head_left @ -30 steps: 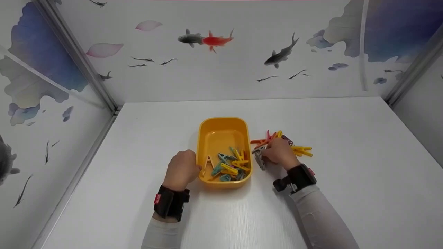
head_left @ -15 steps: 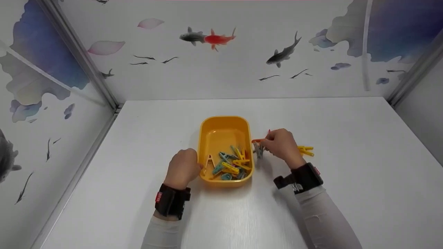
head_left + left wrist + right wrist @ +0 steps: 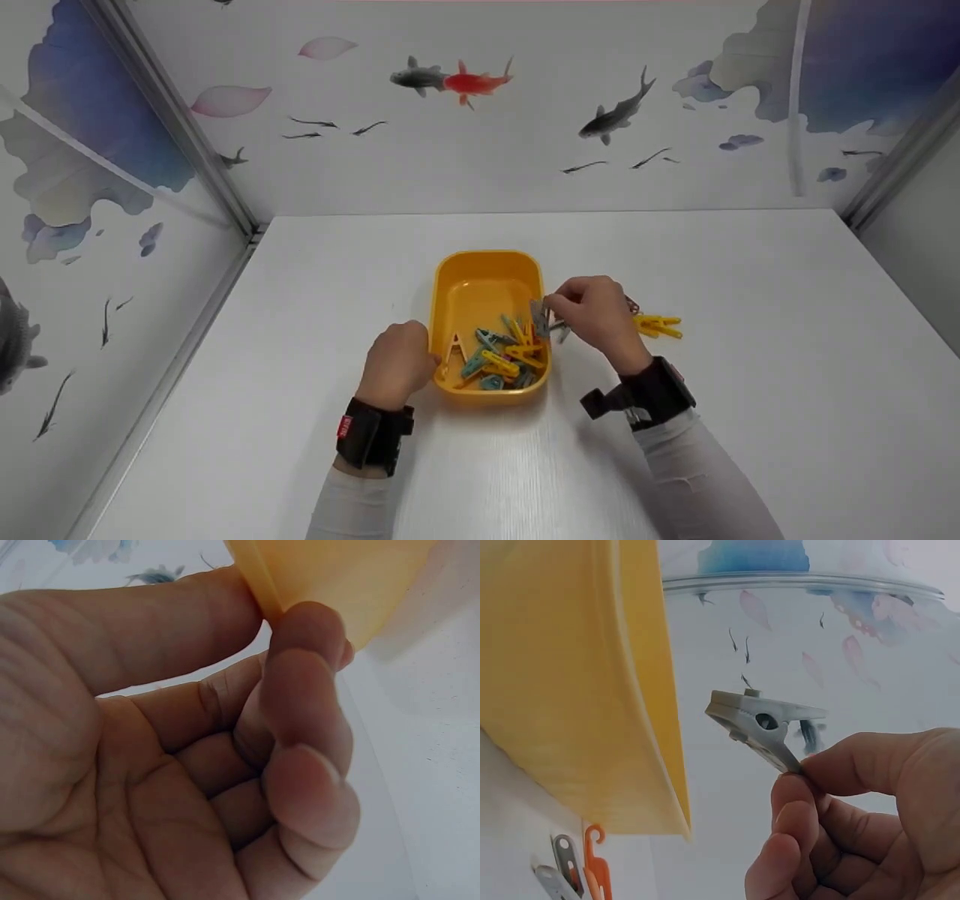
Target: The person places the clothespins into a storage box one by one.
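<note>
A yellow plastic bin (image 3: 484, 292) stands mid-table, with several yellow, teal, grey and orange clothespins (image 3: 499, 364) in its near half. My left hand (image 3: 397, 366) pinches its left rim near the front corner; in the left wrist view, thumb and fingers close on the bin's edge (image 3: 337, 585). At the opposite rim, my right hand (image 3: 600, 319) holds a grey clothespin (image 3: 538, 319) between thumb and fingertips. The right wrist view shows this grey clothespin (image 3: 754, 724) gripped by one handle, beside the bin wall (image 3: 570, 690).
Yellow clothespins (image 3: 658, 325) lie on the white table right of my right hand, which hides part of that pile. Low in the right wrist view are an orange hooked clip (image 3: 598, 862) and grey clothespins (image 3: 566, 862). A patterned wall (image 3: 525, 172) stands behind the table.
My right hand has picked the grey clothespin up from the pile and brought it left to the bin's right rim. My left hand keeps its hold on the bin.
</note>
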Demonstrator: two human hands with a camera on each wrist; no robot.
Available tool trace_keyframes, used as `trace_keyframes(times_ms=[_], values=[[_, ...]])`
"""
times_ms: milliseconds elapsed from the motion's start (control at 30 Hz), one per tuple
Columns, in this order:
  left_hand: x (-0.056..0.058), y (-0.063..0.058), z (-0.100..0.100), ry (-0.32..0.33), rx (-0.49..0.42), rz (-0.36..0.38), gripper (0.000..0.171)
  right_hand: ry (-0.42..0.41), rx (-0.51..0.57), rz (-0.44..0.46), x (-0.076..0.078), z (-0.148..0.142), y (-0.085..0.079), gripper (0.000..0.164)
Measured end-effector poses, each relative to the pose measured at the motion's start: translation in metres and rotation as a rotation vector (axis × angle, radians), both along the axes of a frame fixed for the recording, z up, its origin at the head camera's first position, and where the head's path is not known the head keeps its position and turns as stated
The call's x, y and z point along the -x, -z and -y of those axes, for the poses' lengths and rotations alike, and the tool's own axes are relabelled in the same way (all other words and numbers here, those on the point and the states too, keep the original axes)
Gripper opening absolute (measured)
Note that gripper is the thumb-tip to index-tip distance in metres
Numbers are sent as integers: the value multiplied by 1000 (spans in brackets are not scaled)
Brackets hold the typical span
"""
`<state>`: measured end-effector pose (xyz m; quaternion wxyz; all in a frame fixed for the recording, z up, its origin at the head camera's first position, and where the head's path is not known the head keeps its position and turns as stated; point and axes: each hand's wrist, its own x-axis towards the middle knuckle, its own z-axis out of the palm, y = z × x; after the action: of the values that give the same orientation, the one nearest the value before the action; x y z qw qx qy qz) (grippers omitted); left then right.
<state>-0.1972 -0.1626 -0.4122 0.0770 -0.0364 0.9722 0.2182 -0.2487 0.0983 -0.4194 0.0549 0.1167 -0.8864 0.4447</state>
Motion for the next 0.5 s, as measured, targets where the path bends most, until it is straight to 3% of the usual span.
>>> trace_keyframes(times_ms=[500], values=[[0,0,0,7,18,-14,16,-190,-28,-83,-7,17,7,15]])
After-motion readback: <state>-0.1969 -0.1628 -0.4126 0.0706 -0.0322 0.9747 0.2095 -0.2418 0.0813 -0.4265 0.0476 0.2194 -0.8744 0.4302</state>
